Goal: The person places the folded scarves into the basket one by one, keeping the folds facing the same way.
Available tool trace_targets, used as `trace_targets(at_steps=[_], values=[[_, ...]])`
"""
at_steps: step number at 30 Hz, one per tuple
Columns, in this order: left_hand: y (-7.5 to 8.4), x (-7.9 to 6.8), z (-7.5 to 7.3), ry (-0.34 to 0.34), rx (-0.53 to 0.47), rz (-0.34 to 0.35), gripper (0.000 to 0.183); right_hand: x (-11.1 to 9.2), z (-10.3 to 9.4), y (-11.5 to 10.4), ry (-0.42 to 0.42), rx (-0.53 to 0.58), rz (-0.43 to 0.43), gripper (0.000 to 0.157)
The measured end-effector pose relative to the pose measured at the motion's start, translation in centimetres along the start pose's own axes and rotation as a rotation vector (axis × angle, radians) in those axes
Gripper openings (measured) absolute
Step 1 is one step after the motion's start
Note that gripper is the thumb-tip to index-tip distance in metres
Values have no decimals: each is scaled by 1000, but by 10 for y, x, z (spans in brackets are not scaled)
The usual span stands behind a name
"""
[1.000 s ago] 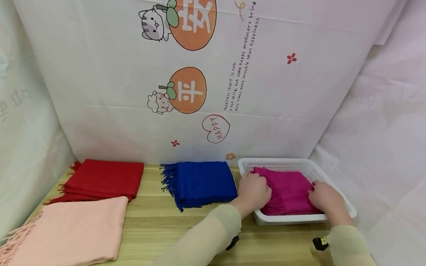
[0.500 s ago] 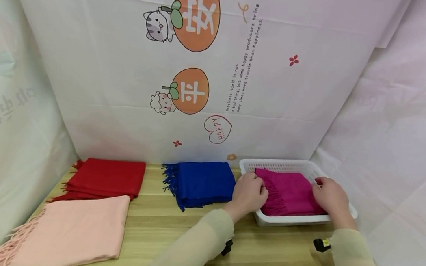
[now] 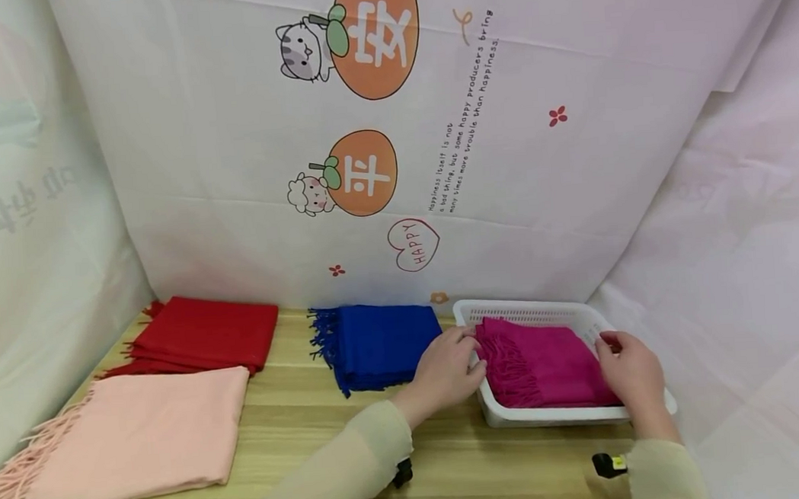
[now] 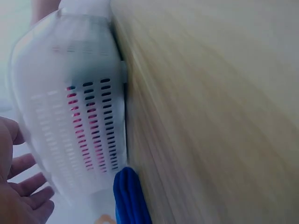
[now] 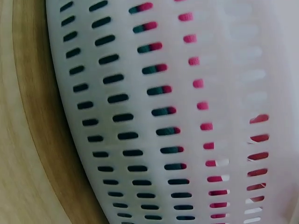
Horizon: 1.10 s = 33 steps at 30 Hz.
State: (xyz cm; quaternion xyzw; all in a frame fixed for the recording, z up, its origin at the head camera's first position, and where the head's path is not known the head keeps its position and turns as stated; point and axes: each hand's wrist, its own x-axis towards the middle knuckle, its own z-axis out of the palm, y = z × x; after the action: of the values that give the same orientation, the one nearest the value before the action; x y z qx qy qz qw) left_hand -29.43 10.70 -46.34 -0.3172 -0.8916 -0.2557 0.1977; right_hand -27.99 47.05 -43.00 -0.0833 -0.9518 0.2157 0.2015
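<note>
The left hand, fingers loosely spread, is at the left rim of the white perforated plastic basket. The right hand is at the basket's right side, thumb and forefinger apart; contact with cloth cannot be told. Inside the basket lies a folded, fringed magenta fabric scarf.

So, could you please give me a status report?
Left hand, right hand at opposite sides of white perforated basket. Folded, fringed magenta scarf inside. No obstruction visible.
</note>
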Motion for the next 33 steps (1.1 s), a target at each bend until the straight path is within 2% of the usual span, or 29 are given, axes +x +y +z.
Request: trace_targets(at_steps=[7, 13, 23, 33], values=[[-13, -10, -14, -9, -38, -68, 30, -9, 4, -14, -7, 36, -49, 47], [-25, -16, -21, -26, -100, -126, 48, -15, 9, -29, -36, 45, -131, 47], [-39, -30, -40, -28, -106, -171, 58, -27, 16, -62, -103, 35, -214, 54], [-49, -40, -55, -9, -93, -196, 61, -36, 30, -89, -5, 51, -332, 40]])
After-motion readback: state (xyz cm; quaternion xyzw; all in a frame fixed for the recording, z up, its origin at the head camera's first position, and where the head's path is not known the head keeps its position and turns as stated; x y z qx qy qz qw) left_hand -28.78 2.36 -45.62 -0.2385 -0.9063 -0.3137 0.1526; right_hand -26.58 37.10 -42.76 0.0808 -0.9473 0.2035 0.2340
